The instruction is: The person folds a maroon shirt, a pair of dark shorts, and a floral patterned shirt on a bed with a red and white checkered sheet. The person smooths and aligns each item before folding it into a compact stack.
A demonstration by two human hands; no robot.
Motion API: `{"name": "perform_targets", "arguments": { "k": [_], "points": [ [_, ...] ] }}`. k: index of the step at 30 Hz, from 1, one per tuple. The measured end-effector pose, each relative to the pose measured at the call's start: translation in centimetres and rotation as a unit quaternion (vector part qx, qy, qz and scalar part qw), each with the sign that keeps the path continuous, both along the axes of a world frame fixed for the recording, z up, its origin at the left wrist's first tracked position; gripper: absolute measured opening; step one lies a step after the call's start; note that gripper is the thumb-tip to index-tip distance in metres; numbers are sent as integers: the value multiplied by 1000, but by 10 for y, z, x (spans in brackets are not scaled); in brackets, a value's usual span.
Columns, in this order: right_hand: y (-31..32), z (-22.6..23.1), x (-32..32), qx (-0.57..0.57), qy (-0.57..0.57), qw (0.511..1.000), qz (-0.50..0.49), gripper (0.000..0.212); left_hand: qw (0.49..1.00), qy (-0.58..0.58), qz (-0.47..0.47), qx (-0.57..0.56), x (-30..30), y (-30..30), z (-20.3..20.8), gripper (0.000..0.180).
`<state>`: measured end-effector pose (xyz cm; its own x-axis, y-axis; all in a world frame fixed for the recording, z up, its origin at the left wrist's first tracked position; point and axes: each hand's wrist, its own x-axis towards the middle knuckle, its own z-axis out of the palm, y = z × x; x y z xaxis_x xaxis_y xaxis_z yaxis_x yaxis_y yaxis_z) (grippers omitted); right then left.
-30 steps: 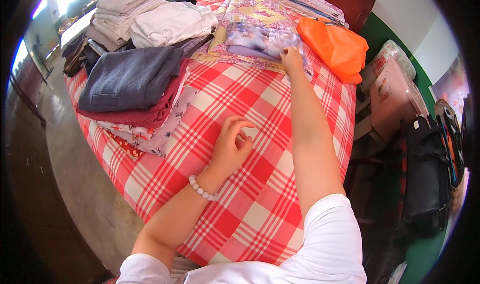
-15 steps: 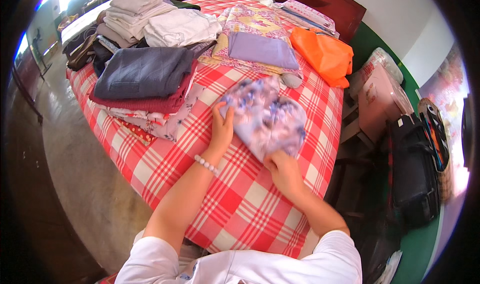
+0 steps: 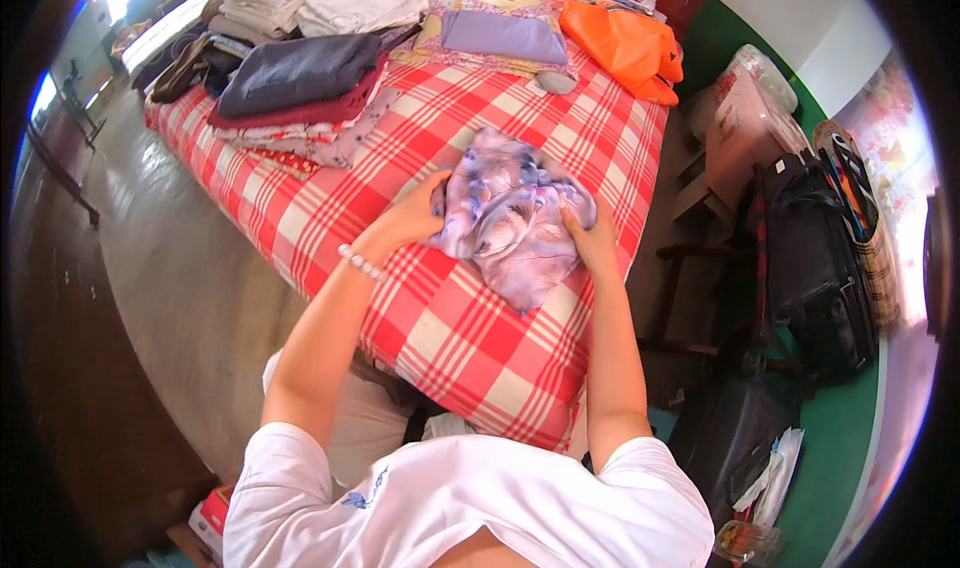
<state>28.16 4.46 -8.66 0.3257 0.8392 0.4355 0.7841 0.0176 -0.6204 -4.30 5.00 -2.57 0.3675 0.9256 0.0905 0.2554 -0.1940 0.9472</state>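
A bundled piece of shiny floral cloth (image 3: pixel 515 213), lilac with blue and pink patches, lies on the red-and-white checked bedspread (image 3: pixel 470 348). My left hand (image 3: pixel 415 211) grips its left edge, with the fingertips partly tucked under the fabric; a beaded bracelet circles that wrist. At the right edge, my right hand (image 3: pixel 595 236) pinches the cloth, thumb on top and the other fingers hidden beneath. One corner of the fabric points toward me.
A stack of folded clothes (image 3: pixel 300 78), dark grey on top, sits at the left. Behind it are pale folded garments (image 3: pixel 360 6). A folded lavender cloth (image 3: pixel 503 36) and an orange bag (image 3: pixel 622 48) lie farther back. Beside the bed at right stands a black bag (image 3: pixel 815 258).
My right hand has moved up along the cloth from its near corner to its right edge. The cloth has turned and rumpled. The view has tipped downward.
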Motion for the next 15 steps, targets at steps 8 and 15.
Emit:
{"name": "perform_targets", "arguments": {
  "k": [8,15],
  "points": [
    [-17,68,-35,59,203,966,150,26,976,36,188,100,-60,-7,-50,36],
    [-96,118,-97,253,-82,902,340,38,899,71,309,302,-7,-32,-5,29]
  ]
}}
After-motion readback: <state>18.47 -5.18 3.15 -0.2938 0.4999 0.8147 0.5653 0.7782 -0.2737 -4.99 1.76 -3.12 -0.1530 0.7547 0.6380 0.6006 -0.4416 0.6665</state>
